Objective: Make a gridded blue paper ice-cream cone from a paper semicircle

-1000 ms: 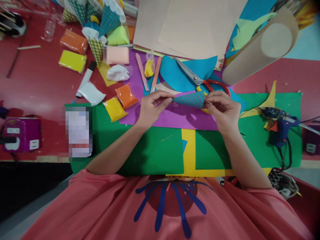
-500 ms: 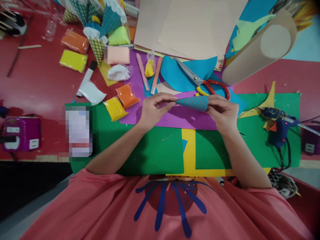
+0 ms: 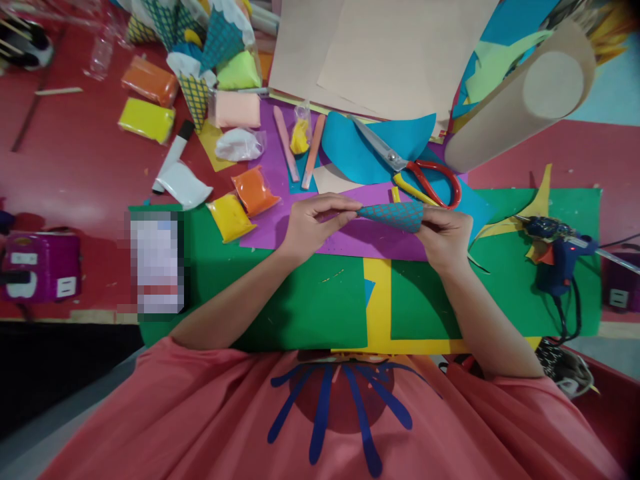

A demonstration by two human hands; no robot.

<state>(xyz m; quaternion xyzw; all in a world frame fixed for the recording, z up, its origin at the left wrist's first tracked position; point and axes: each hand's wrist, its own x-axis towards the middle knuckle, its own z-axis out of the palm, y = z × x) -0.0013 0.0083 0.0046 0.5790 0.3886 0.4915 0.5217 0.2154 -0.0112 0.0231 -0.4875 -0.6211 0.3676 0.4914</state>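
A small blue paper cone [image 3: 395, 217] with a reddish criss-cross pattern lies sideways between my two hands, above a purple sheet [image 3: 350, 237]. My left hand [image 3: 317, 225] pinches its narrow tip between thumb and forefinger. At the wide end, my right hand [image 3: 447, 235] grips the rim, and some of its fingertips are hidden by the cone. Just beyond the cone, red-handled scissors [image 3: 393, 157] rest on a blue paper piece [image 3: 345, 150], blades pointing away to the left.
Green sheets [image 3: 300, 300] cover the near table. A glue gun [image 3: 563, 257] stands at right, by a rolled paper tube [image 3: 493, 127]. Bagged clay packets, such as an orange one [image 3: 255, 190], a marker [image 3: 173, 157] and finished cones [image 3: 194, 97] lie at left. A phone [image 3: 157, 263] is blurred.
Both hands and the cone have shifted slightly toward me, the cone also a little to the right. More of the scissors' red handles shows now.
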